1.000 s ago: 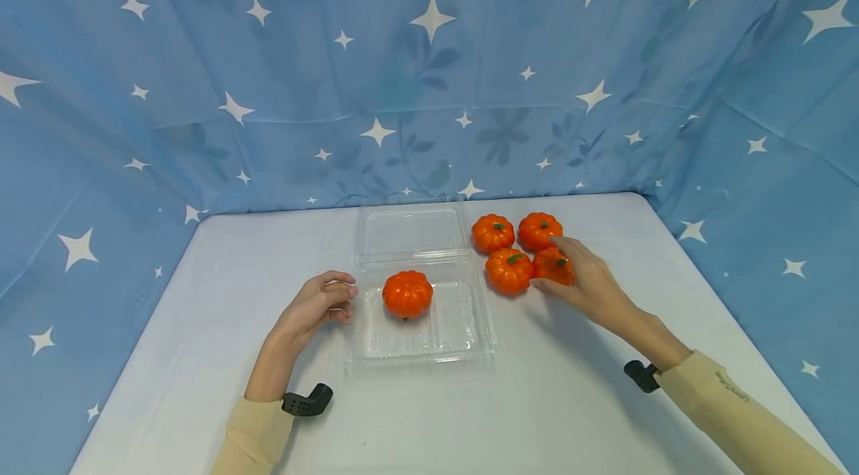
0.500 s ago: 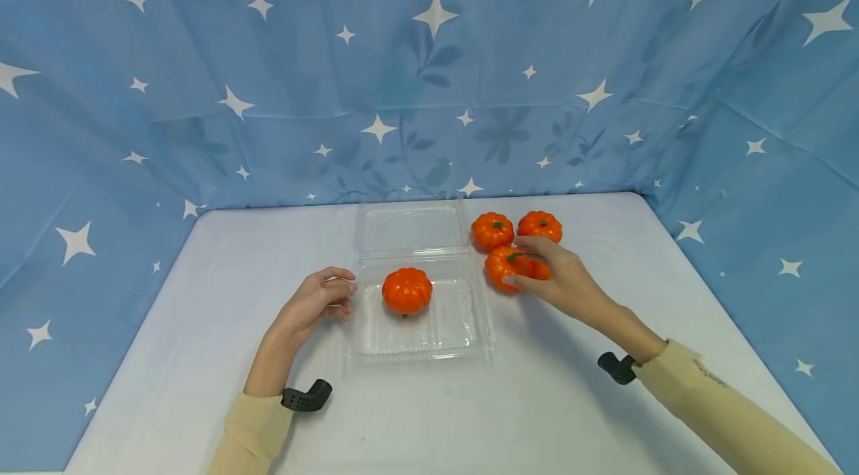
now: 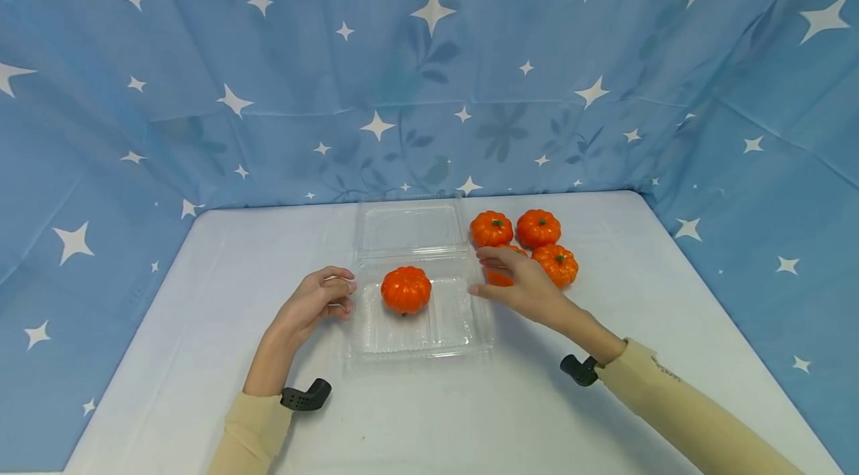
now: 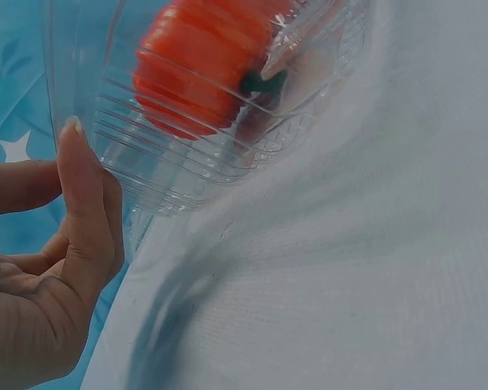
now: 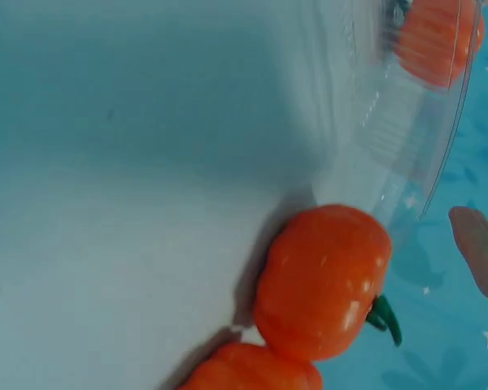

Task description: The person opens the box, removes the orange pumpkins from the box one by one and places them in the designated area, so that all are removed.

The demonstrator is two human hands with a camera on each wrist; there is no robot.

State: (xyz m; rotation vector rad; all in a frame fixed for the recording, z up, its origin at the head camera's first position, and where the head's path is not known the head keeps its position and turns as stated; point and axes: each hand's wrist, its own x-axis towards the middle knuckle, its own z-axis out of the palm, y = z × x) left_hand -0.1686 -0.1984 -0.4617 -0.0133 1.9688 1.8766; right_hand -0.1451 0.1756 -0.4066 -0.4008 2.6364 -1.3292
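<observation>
A clear plastic clamshell box [image 3: 452,344] lies with its lid folded back, and one small orange toy pumpkin [image 3: 406,290] sits in its base, stem toward the front. My left hand [image 3: 318,303] stays beside the box's left side, fingers loosely bent; in the left wrist view a fingertip [image 4: 75,134] is right at the rim. My right hand [image 3: 523,288] hovers by the box's right edge with nothing in its fingers. It partly covers a pumpkin [image 3: 499,279] in the head view; the right wrist view has that pumpkin [image 5: 325,280] on the table, apart from the fingers.
Three more pumpkins stand close by: two at the back [image 3: 491,229], and one at the right [image 3: 555,266]. The lid [image 3: 412,229] lies flat toward the back of the white table [image 3: 268,236]. A blue star-patterned curtain [image 3: 302,87] hangs behind.
My right hand has moved left from the right front pumpkin, past the left front one, to the box's right edge. The pumpkins and my left hand hold their places.
</observation>
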